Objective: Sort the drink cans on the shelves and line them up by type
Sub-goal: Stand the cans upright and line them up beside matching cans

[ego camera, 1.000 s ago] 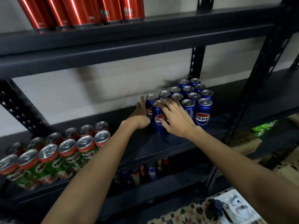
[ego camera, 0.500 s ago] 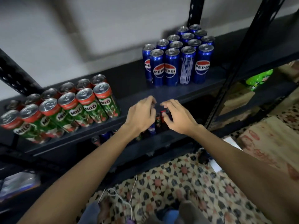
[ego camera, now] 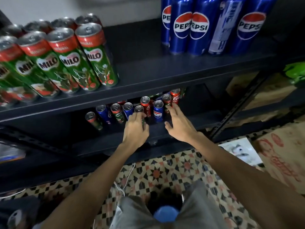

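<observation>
You are at the mixed lot on the lower dark metal shelf [ego camera: 189, 129], reaching in to pull out the next cans

Above, on the upper dark metal shelf [ego camera: 165, 71], the tall green-and-red Milo cans [ego camera: 72, 61] stand grouped at the left and the tall blue Pepsi cans [ego camera: 198, 28] at the right, both lots upright, so that tier looks sorted; below, the jumble of small mixed cans [ego camera: 135, 108] stands with long axes vertical and silver tops up, types interleaved. Your left hand [ego camera: 136, 129] curls its fingers round a small green can [ego camera: 139, 111] at the front; your right hand [ego camera: 179, 126] is spread loose, fingertips touching a red-and-green can [ego camera: 166, 100], holding nothing. Next, I judge, you lift each straight up, clear of its neighbours, so none topples
</observation>
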